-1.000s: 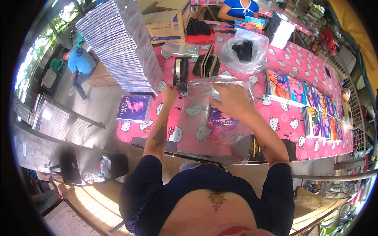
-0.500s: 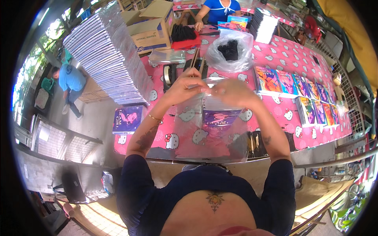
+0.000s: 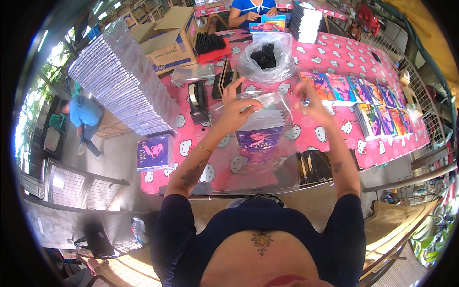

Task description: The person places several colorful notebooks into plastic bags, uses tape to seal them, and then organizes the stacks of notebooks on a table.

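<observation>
A stack of purple-covered notebooks [image 3: 259,137] lies in front of me inside a clear plastic bag [image 3: 224,160], which spreads loosely toward the table's near edge. My left hand [image 3: 237,106] is at the bag's far left end, thumb and fingers apart, and I see nothing gripped in it. At the far right end of the bag is my right hand [image 3: 313,106], raised with bent fingers. Its fingertips are smeared by motion, so whether they pinch the plastic is unclear. A black tape dispenser [image 3: 198,103] stands just left of my left hand.
Tall notebook stacks [image 3: 122,86] rise at the left, beside a single purple notebook [image 3: 155,152]. Behind are an open carton [image 3: 169,50] and a plastic bag of black items [image 3: 265,57]. Colourful notebooks [image 3: 342,88] lie in rows at the right. Across the table sits a person [image 3: 253,12].
My hands have parted from close together above the bag's far end; the right moved right, the left slightly left. The purple notebooks show more clearly. The whole view has shifted a little.
</observation>
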A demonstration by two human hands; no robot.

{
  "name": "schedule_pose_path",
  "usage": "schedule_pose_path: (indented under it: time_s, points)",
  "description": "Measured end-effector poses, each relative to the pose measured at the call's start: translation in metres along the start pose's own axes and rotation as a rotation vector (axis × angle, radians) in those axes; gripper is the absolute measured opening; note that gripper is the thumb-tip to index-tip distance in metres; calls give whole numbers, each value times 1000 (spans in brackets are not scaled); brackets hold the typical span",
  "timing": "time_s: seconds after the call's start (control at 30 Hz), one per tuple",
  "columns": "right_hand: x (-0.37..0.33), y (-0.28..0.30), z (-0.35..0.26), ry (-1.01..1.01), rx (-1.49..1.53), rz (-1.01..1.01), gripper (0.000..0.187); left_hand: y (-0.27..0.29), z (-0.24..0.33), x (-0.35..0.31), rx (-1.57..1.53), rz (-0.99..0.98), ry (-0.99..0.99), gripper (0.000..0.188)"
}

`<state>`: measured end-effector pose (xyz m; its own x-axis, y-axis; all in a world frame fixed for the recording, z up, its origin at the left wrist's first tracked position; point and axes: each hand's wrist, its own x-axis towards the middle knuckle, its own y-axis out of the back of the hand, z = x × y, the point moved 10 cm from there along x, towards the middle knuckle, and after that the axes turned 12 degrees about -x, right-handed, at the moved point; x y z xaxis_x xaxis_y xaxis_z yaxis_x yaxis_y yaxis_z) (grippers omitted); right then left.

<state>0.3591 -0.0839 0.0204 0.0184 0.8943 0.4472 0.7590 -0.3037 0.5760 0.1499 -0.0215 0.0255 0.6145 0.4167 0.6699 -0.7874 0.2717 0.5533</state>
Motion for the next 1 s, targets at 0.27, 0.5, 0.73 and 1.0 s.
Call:
schedule_pose_path:
  time_s: [0.27,0.5,0.73,1.0]
  points:
    - [-50,-92,-38,355,-363,-233,60,-28,2,4,-17,-126,-59,24]
    - [-36,-84,-39,268,-156,-167,40,-26,-26,6,-127,-44,181,56]
    - [24,-77,35,-505,5,-347,50,14,97,30,266,-196,-147,32]
    - [59,-105,30,-276,177,-505,22,-18,-57,6,-59,-273,556,40]
